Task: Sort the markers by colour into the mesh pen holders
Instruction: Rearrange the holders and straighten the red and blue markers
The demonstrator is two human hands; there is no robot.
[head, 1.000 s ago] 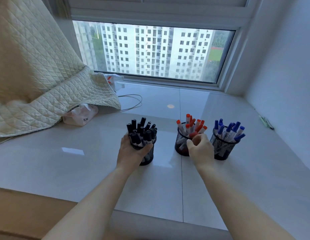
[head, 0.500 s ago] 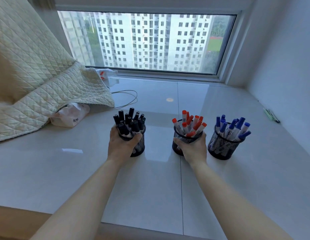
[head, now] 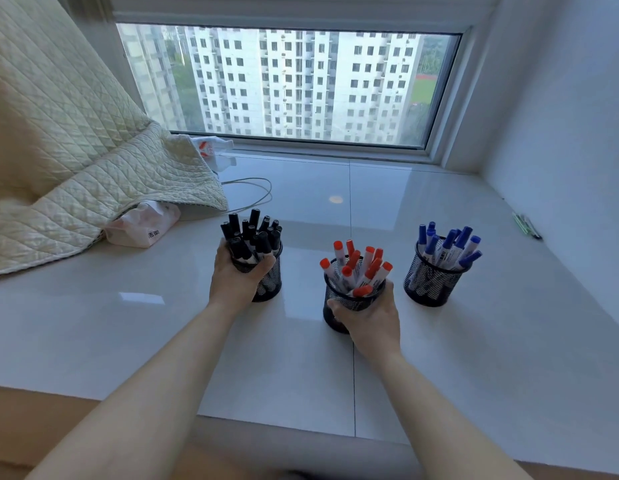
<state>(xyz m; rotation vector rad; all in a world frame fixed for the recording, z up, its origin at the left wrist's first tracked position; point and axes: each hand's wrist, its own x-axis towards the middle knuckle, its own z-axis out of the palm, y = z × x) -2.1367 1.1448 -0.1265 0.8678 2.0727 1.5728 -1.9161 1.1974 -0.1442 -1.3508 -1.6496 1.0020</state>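
left hand [head: 237, 282] grips black-marker holder [head: 270, 282] | right hand [head: 370, 320] grips red-marker holder [head: 335, 306] (both upright)

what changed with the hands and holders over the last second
The right hand closed around the red-marker holder and drew it nearer the person, widening its gap from the blue-marker holder. The left hand kept its grip on the black-marker holder. The blue-marker holder stayed put.

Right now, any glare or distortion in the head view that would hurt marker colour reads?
Head view: wide-angle bowing at the window frame; soft glare patches on the glossy sill; black markers, red markers and blue markers read sharp and distinct.
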